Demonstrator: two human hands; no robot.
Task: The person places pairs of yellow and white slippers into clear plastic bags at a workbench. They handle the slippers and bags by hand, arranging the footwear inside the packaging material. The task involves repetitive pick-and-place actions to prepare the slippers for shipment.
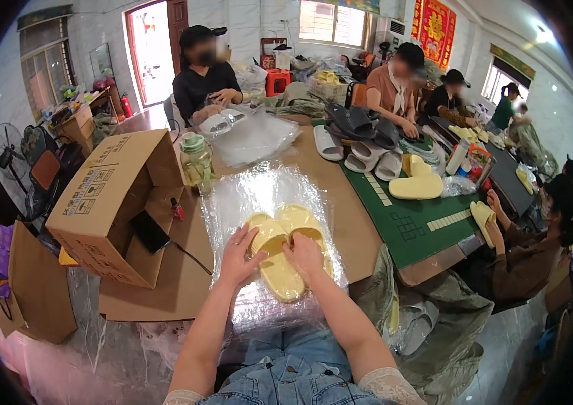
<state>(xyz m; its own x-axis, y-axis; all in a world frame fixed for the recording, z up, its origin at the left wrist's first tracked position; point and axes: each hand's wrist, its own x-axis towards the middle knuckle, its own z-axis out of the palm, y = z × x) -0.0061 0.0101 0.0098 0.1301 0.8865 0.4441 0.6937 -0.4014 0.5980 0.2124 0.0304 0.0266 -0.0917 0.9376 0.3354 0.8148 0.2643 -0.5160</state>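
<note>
In front of me a pair of pale yellow slippers lies on a stack of clear plastic bags. A shine on them looks like plastic film, but I cannot tell how far it covers them. My left hand rests against the left slipper's side, its fingers stretched and apart. Closer to the pair's middle, my right hand has its fingers curled at the slipper openings, partly hidden, and grips a slipper there.
An open cardboard box stands left, with a black phone beside it. A lidded glass jar is behind the bags. Grey slippers and a yellow slipper lie on a green mat. Co-workers sit around.
</note>
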